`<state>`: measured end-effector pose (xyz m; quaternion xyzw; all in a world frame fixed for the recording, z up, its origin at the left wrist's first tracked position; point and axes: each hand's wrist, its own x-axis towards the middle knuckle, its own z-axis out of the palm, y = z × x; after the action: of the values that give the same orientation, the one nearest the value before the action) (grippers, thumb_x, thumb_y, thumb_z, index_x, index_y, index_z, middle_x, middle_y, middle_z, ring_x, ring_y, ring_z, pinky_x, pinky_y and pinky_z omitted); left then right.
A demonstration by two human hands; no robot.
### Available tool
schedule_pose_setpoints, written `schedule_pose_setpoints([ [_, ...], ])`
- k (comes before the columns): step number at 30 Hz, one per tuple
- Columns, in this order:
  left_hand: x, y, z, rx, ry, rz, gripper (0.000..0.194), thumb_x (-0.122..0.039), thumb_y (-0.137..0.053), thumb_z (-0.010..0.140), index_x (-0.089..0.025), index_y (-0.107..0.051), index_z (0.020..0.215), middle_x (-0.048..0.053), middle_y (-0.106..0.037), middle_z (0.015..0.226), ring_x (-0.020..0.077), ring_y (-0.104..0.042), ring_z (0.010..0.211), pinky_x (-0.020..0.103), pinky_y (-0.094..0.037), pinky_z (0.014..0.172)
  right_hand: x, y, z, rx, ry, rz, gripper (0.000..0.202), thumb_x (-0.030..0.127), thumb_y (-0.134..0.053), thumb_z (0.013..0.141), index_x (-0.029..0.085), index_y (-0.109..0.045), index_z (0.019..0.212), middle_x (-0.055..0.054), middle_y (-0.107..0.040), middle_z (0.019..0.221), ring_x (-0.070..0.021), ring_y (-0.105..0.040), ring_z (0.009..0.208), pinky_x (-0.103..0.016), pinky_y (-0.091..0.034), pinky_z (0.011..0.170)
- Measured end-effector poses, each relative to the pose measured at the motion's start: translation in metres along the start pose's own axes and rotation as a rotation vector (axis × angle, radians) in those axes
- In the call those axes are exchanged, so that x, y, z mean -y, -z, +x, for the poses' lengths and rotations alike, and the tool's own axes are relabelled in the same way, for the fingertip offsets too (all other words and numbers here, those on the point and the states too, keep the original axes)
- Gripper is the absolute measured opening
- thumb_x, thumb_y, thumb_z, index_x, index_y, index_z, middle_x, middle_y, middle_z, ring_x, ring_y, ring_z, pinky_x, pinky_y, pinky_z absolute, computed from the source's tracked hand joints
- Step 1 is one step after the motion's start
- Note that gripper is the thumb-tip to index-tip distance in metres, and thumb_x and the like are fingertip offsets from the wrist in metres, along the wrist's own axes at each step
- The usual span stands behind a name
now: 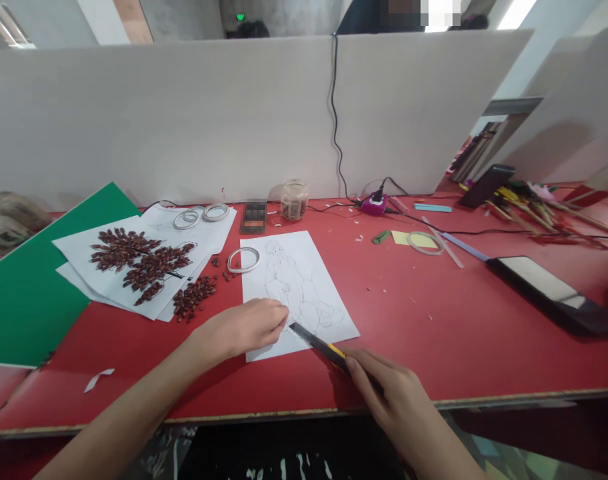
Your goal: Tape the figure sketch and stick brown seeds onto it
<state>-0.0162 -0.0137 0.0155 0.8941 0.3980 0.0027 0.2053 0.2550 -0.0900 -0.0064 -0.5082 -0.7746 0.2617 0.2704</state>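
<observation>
My right hand (384,380) is wrapped round the handle of a yellow and black utility knife (329,350), its blade reaching over the lower part of a white sheet with a pencil drawing (259,290). Just left of the blade tip, my left hand (261,323) rests over that sheet with its fingers pressed together; whatever is between them is too small to make out. A white tape ring (243,259) lies across the sheet's upper left edge. Loose dark red seeds (194,297) are heaped on the red table left of the drawing.
Further left, sheets (74,243) bear dark seeds in a leafy pattern, beside a green board (29,307). Behind are a phone (254,217), a jar (295,200) and a purple power adapter (374,203). A black case (549,293) lies right on the red table (464,360).
</observation>
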Motion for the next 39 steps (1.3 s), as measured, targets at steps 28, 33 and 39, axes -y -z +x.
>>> schedule_pose_setpoints([
  [28, 0.009, 0.005, 0.006, 0.027, 0.019, -0.168, 0.012, -0.013, -0.048, 0.089, -0.02, -0.051, 0.08, 0.002, -0.063, 0.082, 0.0153, -0.053, 0.073, 0.027, -0.038, 0.065, -0.006, -0.002, -0.001, 0.056, -0.046, -0.005, 0.041, 0.039, -0.036, 0.104, 0.023, -0.073, 0.101, -0.009, -0.077, 0.093, -0.0218, -0.073, 0.079, -0.032, -0.056, 0.068],
  [33, 0.008, 0.006, 0.006, 0.017, 0.048, -0.238, 0.012, -0.011, -0.048, 0.086, -0.019, -0.051, 0.079, 0.0, -0.061, 0.077, 0.0135, -0.052, 0.068, 0.026, -0.036, 0.06, -0.006, -0.002, -0.001, 0.064, -0.046, 0.006, 0.042, 0.04, -0.035, 0.104, 0.022, -0.073, 0.101, -0.009, -0.076, 0.092, -0.0215, -0.072, 0.076, -0.033, -0.056, 0.067],
  [39, 0.011, 0.004, 0.004, -0.011, 0.075, -0.357, 0.008, -0.015, -0.049, 0.086, -0.019, -0.053, 0.081, -0.002, -0.06, 0.075, 0.0122, -0.052, 0.065, 0.025, -0.036, 0.06, -0.006, -0.002, -0.002, 0.051, -0.023, 0.009, 0.04, 0.038, -0.036, 0.104, 0.022, -0.073, 0.101, -0.009, -0.077, 0.092, -0.0212, -0.073, 0.078, -0.033, -0.057, 0.068],
])
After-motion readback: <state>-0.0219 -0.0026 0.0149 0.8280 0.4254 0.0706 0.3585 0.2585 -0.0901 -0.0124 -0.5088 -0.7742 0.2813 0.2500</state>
